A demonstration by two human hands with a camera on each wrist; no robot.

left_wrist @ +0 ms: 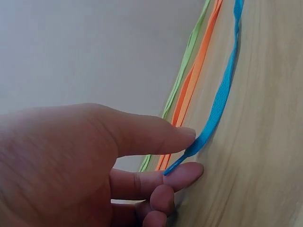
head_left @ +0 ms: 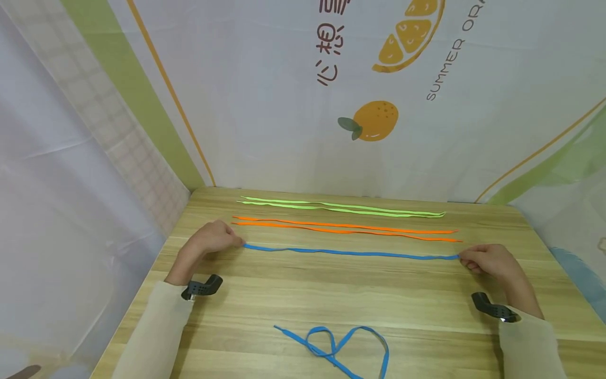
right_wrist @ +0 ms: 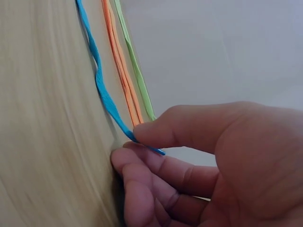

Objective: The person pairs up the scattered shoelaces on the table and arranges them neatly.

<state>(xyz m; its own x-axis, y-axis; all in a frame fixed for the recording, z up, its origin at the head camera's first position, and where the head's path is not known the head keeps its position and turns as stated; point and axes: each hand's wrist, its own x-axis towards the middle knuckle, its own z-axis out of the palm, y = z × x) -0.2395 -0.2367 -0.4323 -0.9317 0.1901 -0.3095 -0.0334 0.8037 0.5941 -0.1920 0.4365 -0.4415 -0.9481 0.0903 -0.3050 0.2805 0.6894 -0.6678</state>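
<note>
A blue shoelace [head_left: 350,253] stretches nearly straight from left to right across the table, one end at each hand. My left hand [head_left: 216,236] pinches its left end between thumb and fingers; in the left wrist view the thin tip of the blue shoelace [left_wrist: 215,113] lies across a finger. At the other end my right hand [head_left: 490,259] pinches the lace, and in the right wrist view the tip of the blue shoelace [right_wrist: 105,97] pokes out past the thumb. A second blue shoelace [head_left: 384,350] lies in loose loops nearer the front, touched by neither hand.
Beyond the stretched lace, two orange shoelaces [head_left: 341,230] lie side by side, roughly parallel to it. Farther back are two light green shoelaces [head_left: 341,207]. All lie on a wooden table [head_left: 265,295]; a printed white curtain [head_left: 284,131] hangs behind its back edge.
</note>
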